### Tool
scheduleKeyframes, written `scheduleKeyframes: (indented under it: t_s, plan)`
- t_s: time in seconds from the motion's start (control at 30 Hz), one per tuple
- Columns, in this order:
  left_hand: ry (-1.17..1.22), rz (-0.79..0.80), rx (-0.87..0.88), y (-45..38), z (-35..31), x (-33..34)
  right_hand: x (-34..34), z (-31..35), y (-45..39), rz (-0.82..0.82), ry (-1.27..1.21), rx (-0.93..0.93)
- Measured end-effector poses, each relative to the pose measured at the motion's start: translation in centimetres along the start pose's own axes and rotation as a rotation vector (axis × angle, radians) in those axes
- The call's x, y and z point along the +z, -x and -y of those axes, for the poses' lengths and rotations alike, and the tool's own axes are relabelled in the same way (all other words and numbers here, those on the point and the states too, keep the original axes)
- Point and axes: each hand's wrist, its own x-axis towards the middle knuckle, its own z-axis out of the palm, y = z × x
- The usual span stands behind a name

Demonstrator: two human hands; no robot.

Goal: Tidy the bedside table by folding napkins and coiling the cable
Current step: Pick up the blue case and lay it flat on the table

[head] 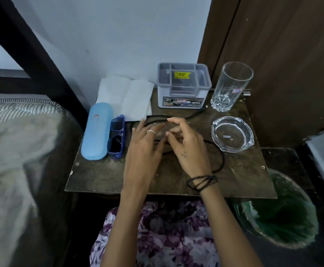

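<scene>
A thin black cable [221, 158] lies in loose loops across the middle of the dark wooden bedside table [99, 176], with one end running toward the grey organiser box. My right hand [189, 149] hovers over the loops, its thumb and forefinger pinched on a strand of the cable near the table's middle. My left hand [144, 149], wearing a ring, lies flat with fingers spread on the cable's left loops. Unfolded white napkins [126, 95] lie spread at the back left, partly against the wall. The cable under both hands is hidden.
A light-blue glasses case [96, 132] and dark-blue sunglasses [116, 137] lie at the left. A grey organiser box [184, 87] and a tall glass [231, 86] stand at the back, with a glass ashtray [232, 134] at the right. A green-lined bin [280, 214] stands at lower right and a bed [18, 151] at the left.
</scene>
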Motion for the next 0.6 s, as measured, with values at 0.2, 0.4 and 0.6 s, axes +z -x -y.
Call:
scheduleKeyframes:
  t_s: [0.2,0.4,0.6]
  plan:
    - [-0.073,-0.165,-0.069,-0.1,3.1,-1.2,2.6,0.5,0.0,-0.029,-0.066,-0.02]
    - [-0.198,-0.327,-0.306,-0.2,6.4,-3.2,4.3,0.9,0.4,0.026,-0.098,-0.074]
    - [-0.157,-0.367,-0.357,-0.1,7.4,-3.3,4.6,0.9,0.0,-0.013,-0.11,-0.095]
